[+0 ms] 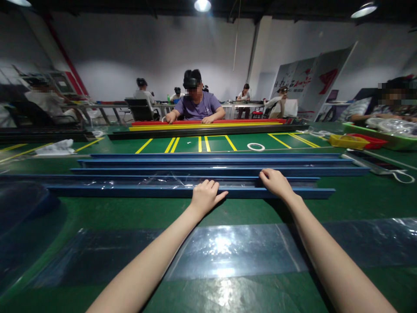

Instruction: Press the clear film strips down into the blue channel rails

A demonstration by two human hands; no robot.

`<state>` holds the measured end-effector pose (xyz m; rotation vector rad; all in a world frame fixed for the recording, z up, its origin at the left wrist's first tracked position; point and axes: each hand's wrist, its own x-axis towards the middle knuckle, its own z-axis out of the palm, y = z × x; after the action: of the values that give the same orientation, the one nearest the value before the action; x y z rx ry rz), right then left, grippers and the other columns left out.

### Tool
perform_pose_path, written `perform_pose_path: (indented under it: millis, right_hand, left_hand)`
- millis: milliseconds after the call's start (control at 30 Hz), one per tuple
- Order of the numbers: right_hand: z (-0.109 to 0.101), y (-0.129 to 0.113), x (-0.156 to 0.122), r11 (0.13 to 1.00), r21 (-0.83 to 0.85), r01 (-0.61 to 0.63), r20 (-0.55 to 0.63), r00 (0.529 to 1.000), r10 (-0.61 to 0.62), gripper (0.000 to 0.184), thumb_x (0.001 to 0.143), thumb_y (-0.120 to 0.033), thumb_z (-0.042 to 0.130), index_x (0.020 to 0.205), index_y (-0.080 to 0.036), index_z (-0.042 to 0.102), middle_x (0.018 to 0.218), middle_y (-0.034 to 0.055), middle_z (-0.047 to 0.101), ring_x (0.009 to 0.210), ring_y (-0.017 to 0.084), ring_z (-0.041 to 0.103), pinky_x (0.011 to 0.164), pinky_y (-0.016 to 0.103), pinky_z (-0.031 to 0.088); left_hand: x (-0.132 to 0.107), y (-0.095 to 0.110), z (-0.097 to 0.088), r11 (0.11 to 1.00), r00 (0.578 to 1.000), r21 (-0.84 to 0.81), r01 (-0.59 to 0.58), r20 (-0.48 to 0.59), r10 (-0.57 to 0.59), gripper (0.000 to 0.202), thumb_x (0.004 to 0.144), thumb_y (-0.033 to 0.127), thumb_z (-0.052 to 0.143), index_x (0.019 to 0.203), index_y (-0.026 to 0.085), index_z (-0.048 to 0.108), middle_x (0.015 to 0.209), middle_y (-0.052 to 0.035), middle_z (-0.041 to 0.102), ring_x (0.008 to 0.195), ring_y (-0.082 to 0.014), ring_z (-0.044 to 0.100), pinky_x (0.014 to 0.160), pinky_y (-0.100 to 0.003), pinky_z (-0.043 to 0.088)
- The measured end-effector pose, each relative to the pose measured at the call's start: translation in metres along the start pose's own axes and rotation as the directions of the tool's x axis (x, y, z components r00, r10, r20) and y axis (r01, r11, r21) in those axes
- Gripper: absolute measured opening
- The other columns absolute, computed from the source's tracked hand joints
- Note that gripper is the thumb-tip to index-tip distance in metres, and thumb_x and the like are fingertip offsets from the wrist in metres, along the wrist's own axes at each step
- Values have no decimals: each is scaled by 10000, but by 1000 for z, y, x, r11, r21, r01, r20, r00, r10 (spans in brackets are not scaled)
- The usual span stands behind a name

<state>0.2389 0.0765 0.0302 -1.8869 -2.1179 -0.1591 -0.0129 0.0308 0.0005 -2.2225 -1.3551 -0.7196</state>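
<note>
A long blue channel profile (pixel 260 192) lies across the table in front of me, with crinkled clear plastic film (pixel 169 179) inside its trough. My left hand (pixel 206 198) is closed over the near wall of this profile, fingers bent into the trough and thumb pointing right along the near side. Farther right, my right hand (pixel 276 182) hovers at or touches the far wall, its fingers curled in and thumb against the index finger. Whatever is between those fingertips is hidden. Behind lie more blue profiles (pixel 224 170), parallel to the first.
A clear plastic strip (pixel 237 252) lies flat beneath my forearms. Dark clear sheeting (pixel 22 217) sits at left. Across the green table (pixel 124 217), a person (pixel 198 104) handles red and yellow profiles (pixel 208 126). A white ring (pixel 256 147), phone (pixel 374 160) and yellow bin (pixel 348 141) are farther off.
</note>
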Motion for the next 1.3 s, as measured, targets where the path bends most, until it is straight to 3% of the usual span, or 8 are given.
perform_pose_path:
  millis: [333, 667, 1300]
  right_hand:
    - [-1, 0, 0, 999, 49, -8, 1, 1000, 8, 293, 811, -304, 323, 684, -190, 562, 782, 69, 630, 711, 161, 541, 566, 228, 310]
    - [0, 10, 2, 972, 233, 32, 48, 998, -45, 363, 719, -538, 461, 690, -192, 570, 747, 43, 621, 706, 171, 548, 631, 246, 370]
    - [6, 14, 5, 962, 271, 37, 38, 998, -49, 310, 679, -507, 521, 684, -201, 573, 730, 38, 618, 693, 179, 552, 631, 262, 381]
  left_hand:
    - [0, -1, 0, 1000, 1000, -1, -2, -5, 2, 387, 822, 501, 410, 644, 183, 538, 607, -36, 575, 610, -157, 526, 513, -264, 280]
    - [0, -4, 3, 1000, 1000, -6, -8, 3, 8, 404, 818, 515, 407, 646, 178, 547, 620, -35, 578, 617, -151, 531, 532, -254, 308]
    - [2, -5, 2, 1000, 999, -22, 9, 49, -8, 450, 814, 539, 396, 642, 155, 554, 622, -40, 601, 614, -154, 561, 506, -241, 293]
